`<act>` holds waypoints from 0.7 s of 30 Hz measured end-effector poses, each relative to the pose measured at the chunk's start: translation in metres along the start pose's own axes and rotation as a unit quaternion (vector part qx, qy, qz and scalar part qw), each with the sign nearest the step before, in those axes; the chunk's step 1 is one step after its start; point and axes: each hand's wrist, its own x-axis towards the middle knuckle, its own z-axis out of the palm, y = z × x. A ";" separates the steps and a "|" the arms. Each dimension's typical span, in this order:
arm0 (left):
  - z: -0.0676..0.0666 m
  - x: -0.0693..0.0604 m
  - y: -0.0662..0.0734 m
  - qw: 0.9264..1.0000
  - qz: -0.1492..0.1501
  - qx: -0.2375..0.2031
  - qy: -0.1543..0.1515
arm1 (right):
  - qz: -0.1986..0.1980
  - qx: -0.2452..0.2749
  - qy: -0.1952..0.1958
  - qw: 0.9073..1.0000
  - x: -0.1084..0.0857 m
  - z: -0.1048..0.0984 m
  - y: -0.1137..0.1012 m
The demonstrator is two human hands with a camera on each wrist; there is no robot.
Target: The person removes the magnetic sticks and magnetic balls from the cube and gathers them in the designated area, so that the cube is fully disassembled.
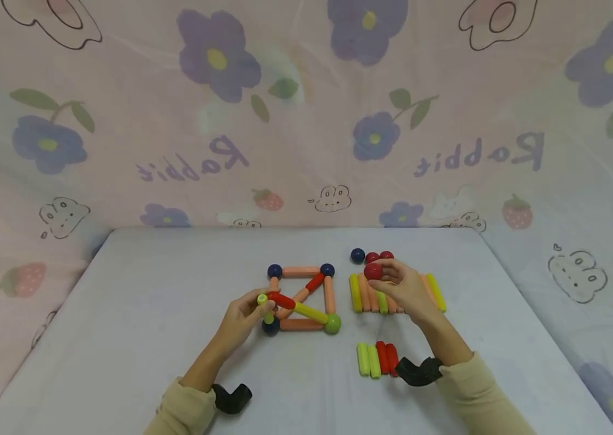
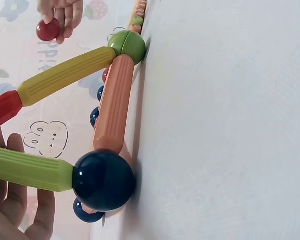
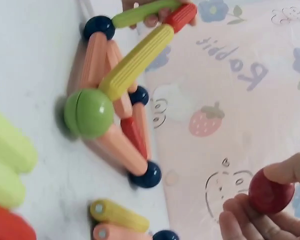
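My left hand (image 1: 242,319) holds the upper ends of a light green stick (image 2: 30,168) and a red stick (image 1: 281,300). The green stick rises from a dark blue ball (image 2: 105,181) at the near left corner of a flat square frame. Joined to the red stick is a yellow stick (image 3: 137,62), which slopes down to a green ball (image 1: 332,324) at the near right corner. Orange sticks (image 1: 302,325) form the frame's sides, with a red and orange diagonal inside. Between thumb and fingers, my right hand (image 1: 405,290) pinches a red ball (image 3: 271,191), raised right of the frame.
Behind the right hand lies a row of yellow, orange and green sticks (image 1: 356,294), partly hidden. Beyond it sit a loose blue ball (image 1: 357,255) and red balls (image 1: 386,256). Nearer are light green sticks (image 1: 363,360) and red sticks (image 1: 383,357). A patterned cloth (image 1: 306,121) hangs behind the table.
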 end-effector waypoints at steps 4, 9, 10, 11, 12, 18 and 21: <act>0.000 0.000 0.003 1.000 -0.009 -0.010 -0.007 | 0.009 -0.007 0.017 1.000 0.011 -0.010 0.011; -0.001 0.002 0.005 1.000 -0.009 0.001 0.000 | 0.025 -0.012 0.041 0.999 0.026 -0.024 0.019; -0.001 0.003 0.005 1.000 -0.007 0.004 0.003 | 0.027 -0.013 0.047 0.998 0.029 -0.027 0.021; -0.001 0.003 0.005 1.000 -0.005 0.005 0.006 | 0.030 -0.018 0.053 0.998 0.032 -0.030 0.022; -0.001 0.004 0.005 1.000 -0.005 0.004 0.007 | 0.031 -0.021 0.060 0.997 0.035 -0.033 0.024; -0.001 0.000 0.001 1.000 -0.014 -0.002 -0.001 | 0.080 -0.030 0.081 0.993 0.049 -0.041 0.042; 0.000 -0.002 0.001 1.000 -0.021 -0.005 0.002 | 0.099 -0.031 0.094 0.990 0.058 -0.042 0.053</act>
